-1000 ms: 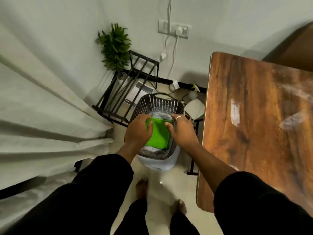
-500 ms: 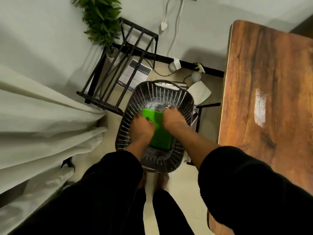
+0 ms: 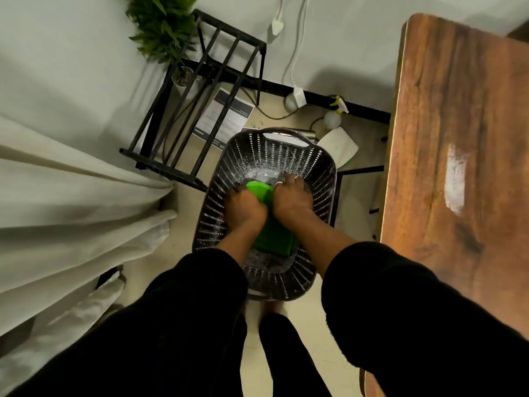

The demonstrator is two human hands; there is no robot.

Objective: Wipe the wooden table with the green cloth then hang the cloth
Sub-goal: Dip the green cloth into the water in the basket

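Both my hands are down inside a dark perforated basket [image 3: 323, 179] on the floor, gripping the green cloth [image 3: 273, 236] between them. My left hand [image 3: 244, 206] holds the cloth's left side and my right hand [image 3: 290, 197], with a ring on one finger, holds its right side. The cloth's lower part hangs toward me between my forearms, and its top edge shows above my knuckles. The wooden table [image 3: 458, 138] runs along the right, with a whitish smear [image 3: 455, 179] on its top.
A black metal rack [image 3: 200, 90] leans against the wall behind the basket, with a potted plant [image 3: 163, 27] beside it. A spray bottle [image 3: 333, 116], cables and papers lie on the floor. A pale curtain [image 3: 71, 202] hangs at the left. My feet stand just before the basket.
My head has dipped and moved closer to the basket. Both hands have gone deeper into the basket with the green cloth and drawn closer together on it.
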